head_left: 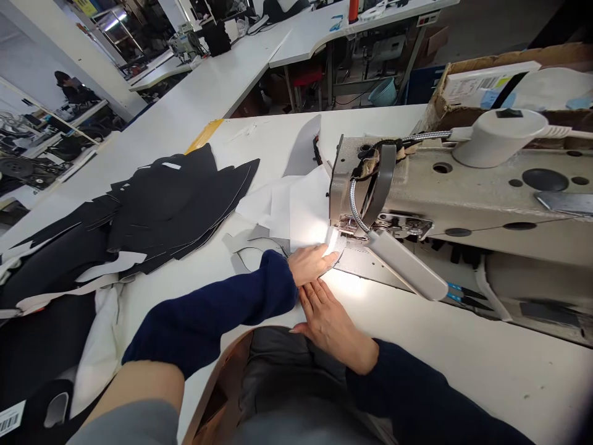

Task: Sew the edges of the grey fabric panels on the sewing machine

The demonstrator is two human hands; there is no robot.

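Note:
My left hand [311,264] lies flat, fingers stretched toward the needle area of a grey sewing machine [463,191], pressing a small grey cut piece [340,252] under the bright lamp light. My right hand [330,322] rests flat on the white table just behind it, fingers together and extended, touching the left hand. Both arms wear dark blue sleeves. White fabric pieces [296,207] lie left of the machine head. More grey cut shapes [252,247] lie beside my left wrist.
A pile of black cut pieces [171,207] covers the table at left, over white cloth [99,346]. A gooseneck lamp [407,266] hangs by the needle. A cardboard box [500,80] stands behind the machine. Other work tables [222,68] and a person [69,86] are far back.

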